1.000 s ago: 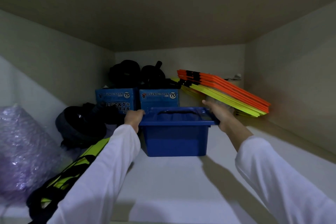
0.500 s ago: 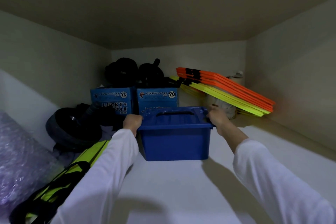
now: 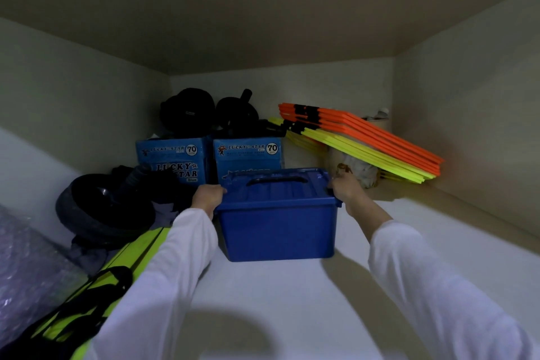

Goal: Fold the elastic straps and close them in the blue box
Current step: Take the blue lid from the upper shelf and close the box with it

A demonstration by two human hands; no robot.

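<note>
The blue box [image 3: 277, 228] stands on a white shelf [image 3: 292, 301] inside a cupboard, its lid with a dark handle shut on top. My left hand [image 3: 208, 197] grips the box's left rim and my right hand [image 3: 344, 187] grips its right rim. Both arms in white sleeves reach in from below. No elastic straps are visible; the inside of the box is hidden by the lid.
Behind the box stand two blue "Lucky Star" cartons [image 3: 248, 158] with black wheels [image 3: 187, 114] on top. Orange and yellow flat bars [image 3: 365, 143] lean at the back right. A black wheel [image 3: 99, 207], a yellow-black bag [image 3: 96, 286] and bubble wrap [image 3: 26, 266] fill the left.
The box sits slightly farther back on the shelf, closer to the cartons. Both hands have stayed on its rims. The view has shifted a little to the right.
</note>
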